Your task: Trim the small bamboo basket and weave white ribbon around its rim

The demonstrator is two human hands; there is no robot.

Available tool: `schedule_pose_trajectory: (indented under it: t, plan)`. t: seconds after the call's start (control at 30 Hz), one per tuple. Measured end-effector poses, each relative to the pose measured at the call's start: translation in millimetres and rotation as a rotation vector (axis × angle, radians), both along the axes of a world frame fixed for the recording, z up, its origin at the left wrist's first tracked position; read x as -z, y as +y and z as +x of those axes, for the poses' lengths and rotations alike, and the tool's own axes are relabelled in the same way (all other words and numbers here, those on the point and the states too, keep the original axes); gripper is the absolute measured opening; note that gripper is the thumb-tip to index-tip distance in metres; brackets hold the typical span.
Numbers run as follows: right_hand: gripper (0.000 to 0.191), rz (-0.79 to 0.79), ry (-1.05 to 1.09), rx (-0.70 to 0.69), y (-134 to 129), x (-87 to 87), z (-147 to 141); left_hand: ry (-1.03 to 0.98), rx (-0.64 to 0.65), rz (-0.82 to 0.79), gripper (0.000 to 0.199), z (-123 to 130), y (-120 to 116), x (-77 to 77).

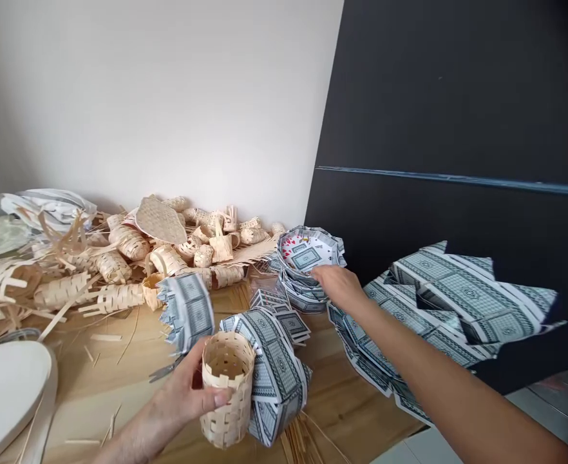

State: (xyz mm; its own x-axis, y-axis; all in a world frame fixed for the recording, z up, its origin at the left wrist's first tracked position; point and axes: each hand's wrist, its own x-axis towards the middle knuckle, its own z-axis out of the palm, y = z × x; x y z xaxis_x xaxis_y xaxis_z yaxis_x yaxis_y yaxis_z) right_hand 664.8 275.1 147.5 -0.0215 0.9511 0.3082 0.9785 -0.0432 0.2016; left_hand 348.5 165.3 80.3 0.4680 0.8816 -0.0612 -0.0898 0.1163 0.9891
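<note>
On the table (pixel 356 412), at right, there are big card pieces (pixel 477 296). Farther, the right hand (pixel 339 285) is at the near rim of stacked bowls (pixel 308 248); whether its fingers grip, I cannot tell. Near the middle, the left hand (pixel 185 393) grasps a woven cup (pixel 228 403). Beside it lie scissors (pixel 162 372).

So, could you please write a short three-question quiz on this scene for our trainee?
1. Which hand holds the woven basket?
2. True or false: the right hand is inside the basket.
3. Fill in: just right of the basket in the picture is a rounded piece made of ____.

Key:
1. The left hand.
2. False; it is at the rim of the stacked card bowls.
3. Playing cards.
</note>
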Motion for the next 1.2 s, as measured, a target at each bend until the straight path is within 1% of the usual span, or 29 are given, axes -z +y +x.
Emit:
schedule_pose_trajectory:
  t: [0.1, 0.2, 0.27, 0.33, 0.43, 0.57, 0.63, 0.7, 0.8, 0.87, 0.93, 1.0, 1.1, 1.13, 1.2]
  plan:
    - [0.025, 0.062, 0.028, 0.138, 12.7, -30.3, 14.0, 0.003, -0.015, -0.041, 0.070, -2.4, -4.5, -2.8]
    - [0.029, 0.146, 0.040, 0.233, 20.8, -61.0, 22.4, -0.007, -0.050, -0.064, 0.068, -3.2, -7.1, -7.2]
    - [0.030, 0.173, 0.039, 0.264, 25.9, -73.4, 24.0, -0.017, -0.068, -0.056, 0.071, -3.3, -6.5, -5.7]
    - [0.028, 0.174, 0.033, 0.275, 30.0, -78.6, 23.2, -0.020, -0.085, -0.061, 0.075, -3.7, -5.1, -0.7]
    - [0.025, 0.159, 0.019, 0.261, 28.3, -78.8, 18.2, -0.026, -0.109, -0.096, 0.079, -4.9, -3.4, 8.1]
    - [0.028, 0.177, -0.019, 0.221, 5.6, -71.9, 3.5, -0.032, -0.111, -0.129, 0.083, -5.7, -2.0, 14.0]
    - [0.029, 0.156, -0.044, 0.191, -6.9, -61.0, -5.9, -0.020, -0.129, -0.132, 0.084, -5.5, -0.9, 13.9]
    - [0.025, 0.090, -0.066, 0.161, -12.6, -44.1, -13.5, -0.006, -0.146, -0.128, 0.084, -4.9, 0.4, 12.6]
    - [0.016, -0.023, -0.089, 0.156, -3.1, -19.2, -14.9, -0.007, -0.138, -0.108, 0.082, -3.8, 2.5, 11.2]
    - [0.016, -0.063, -0.091, 0.175, 12.3, -12.7, -7.6, -0.028, -0.125, -0.086, 0.080, -3.4, 4.0, 12.4]
    - [0.021, -0.075, -0.082, 0.200, 29.8, -16.9, 4.4, -0.049, -0.110, -0.067, 0.077, -3.3, 5.6, 15.6]
    - [0.024, -0.078, -0.059, 0.225, 45.5, -27.6, 17.8, -0.058, -0.095, -0.048, 0.075, -3.6, 7.1, 19.3]
    - [0.027, -0.092, 0.002, 0.229, 59.8, -40.3, 31.8, -0.056, -0.084, -0.024, 0.074, -4.6, 8.3, 21.9]
    - [0.028, -0.101, 0.031, 0.216, 61.6, -40.7, 33.3, -0.053, -0.085, -0.020, 0.074, -5.1, 8.3, 21.7]
    - [0.028, -0.115, 0.103, 0.173, 61.6, -34.2, 30.5, -0.043, -0.088, -0.012, 0.076, -6.3, 7.7, 20.3]
